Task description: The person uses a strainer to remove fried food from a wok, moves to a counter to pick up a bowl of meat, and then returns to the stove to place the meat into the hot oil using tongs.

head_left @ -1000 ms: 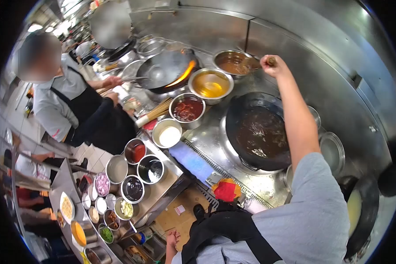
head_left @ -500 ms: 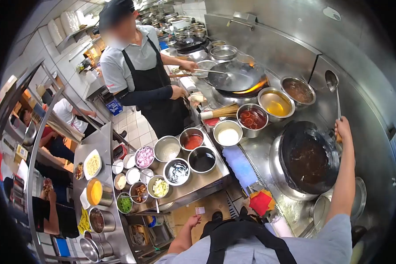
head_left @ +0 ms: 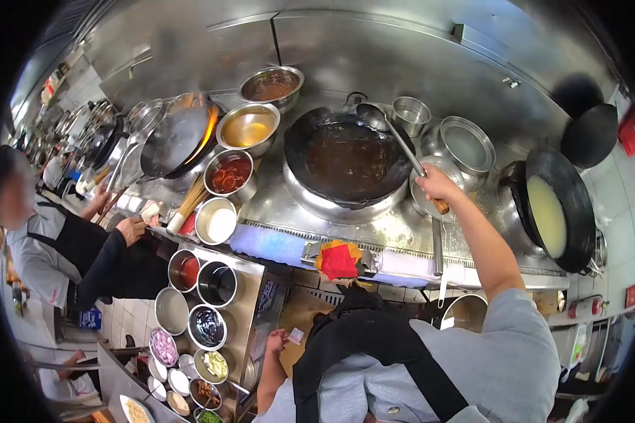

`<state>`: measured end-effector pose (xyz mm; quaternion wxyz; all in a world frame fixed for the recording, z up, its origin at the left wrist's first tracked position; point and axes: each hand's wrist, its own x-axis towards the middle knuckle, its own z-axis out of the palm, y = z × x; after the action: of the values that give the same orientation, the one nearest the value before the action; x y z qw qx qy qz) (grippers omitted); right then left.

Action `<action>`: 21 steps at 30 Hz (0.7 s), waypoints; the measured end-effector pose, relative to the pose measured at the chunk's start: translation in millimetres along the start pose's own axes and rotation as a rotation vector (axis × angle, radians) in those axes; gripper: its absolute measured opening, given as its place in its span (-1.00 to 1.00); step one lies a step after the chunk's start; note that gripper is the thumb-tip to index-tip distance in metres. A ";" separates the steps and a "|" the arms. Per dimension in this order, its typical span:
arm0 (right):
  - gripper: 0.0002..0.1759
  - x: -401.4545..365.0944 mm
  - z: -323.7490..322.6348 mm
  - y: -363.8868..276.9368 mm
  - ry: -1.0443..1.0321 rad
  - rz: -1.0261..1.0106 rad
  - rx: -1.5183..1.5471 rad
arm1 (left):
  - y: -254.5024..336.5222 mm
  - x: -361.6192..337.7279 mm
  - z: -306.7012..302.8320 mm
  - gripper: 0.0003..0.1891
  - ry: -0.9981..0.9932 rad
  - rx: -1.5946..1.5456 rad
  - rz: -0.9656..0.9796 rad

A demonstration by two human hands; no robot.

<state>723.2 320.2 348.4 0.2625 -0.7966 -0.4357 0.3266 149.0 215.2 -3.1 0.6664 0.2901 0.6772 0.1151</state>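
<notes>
My right hand (head_left: 437,182) is wrapped round the wooden-ended handle of a long ladle (head_left: 405,144). The ladle's bowl is at the far right rim of a large black wok (head_left: 300,166), which holds dark brown liquid. My left hand (head_left: 278,341) hangs low beside the prep counter, fingers curled in, away from the wok. A small white card with red marks (head_left: 296,335) shows just past its fingertips, apart from them. Red and yellow cloths (head_left: 339,260) lie at the stove's front edge between me and the wok.
Left of the wok stand bowls of red sauce (head_left: 229,176), yellow oil (head_left: 248,128) and white powder (head_left: 216,221). A person (head_left: 63,247) works at a flaming wok (head_left: 173,144). Ingredient pots (head_left: 206,326) crowd the counter; another wok (head_left: 568,194) with pale liquid sits right.
My view has swung right, bringing the second wok and stacked pans into sight. The ladle's bowl has come down from the back wall to the wok's far rim, still in my right hand.
</notes>
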 end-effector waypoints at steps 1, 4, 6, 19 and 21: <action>-0.62 -5.2 2.5 3.5 0.008 0.004 0.003 | 6.4 -2.8 4.7 -0.83 0.032 0.038 0.012; -0.69 -13.5 17.6 9.9 0.039 0.072 0.017 | 15.6 -1.9 10.8 -0.86 -0.033 0.004 0.043; -0.76 -16.2 24.7 11.0 -0.033 0.124 0.213 | 17.1 3.7 14.1 -0.86 -0.050 0.010 0.052; -0.71 -0.7 25.8 -54.2 -0.561 0.553 2.023 | -6.3 -12.3 19.0 -0.79 0.037 -0.018 -0.070; -0.69 5.0 23.5 -69.5 -0.585 0.525 2.052 | -15.8 -12.8 17.2 -0.79 0.028 -0.052 -0.070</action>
<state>671.3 361.2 380.6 0.6090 -0.1592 0.1810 0.7557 161.1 191.5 -2.4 0.6677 0.2474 0.6929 0.1133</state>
